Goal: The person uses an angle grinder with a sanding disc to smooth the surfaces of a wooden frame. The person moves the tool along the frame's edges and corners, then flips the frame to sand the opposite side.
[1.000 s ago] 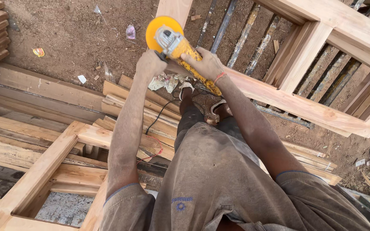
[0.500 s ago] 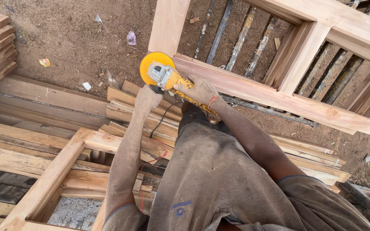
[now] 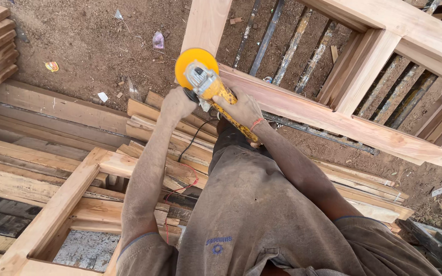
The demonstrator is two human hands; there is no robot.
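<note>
So: one yellow angle grinder [image 3: 212, 88], two hands on it. Left hand [image 3: 176, 104] grip was closed around the side handle at the grinder's head, fingers fully wrapped. Right hand [image 3: 243, 109] grip was closed on the yellow body, just behind the head; red band at that wrist. One yellow disc guard [image 3: 190, 59] sat just beyond both grips, touching or just above the long rail of one pale wooden frame [image 3: 328, 116] — couldn't tell which. One black cord [image 3: 193, 140] ran back from the grinder, under the grips, toward the legs.

Frame count: two. The worked frame lay ahead and right of the grips, with dark metal bars [image 3: 267, 38] under it, at least six visible. A second wooden frame [image 3: 52, 214] lay near the left elbow. Loose planks [image 3: 42, 153] stacked left of the left grip, too many overlapping to count. Dirt floor [image 3: 88, 46] beyond, a few bits of litter scattered.
</note>
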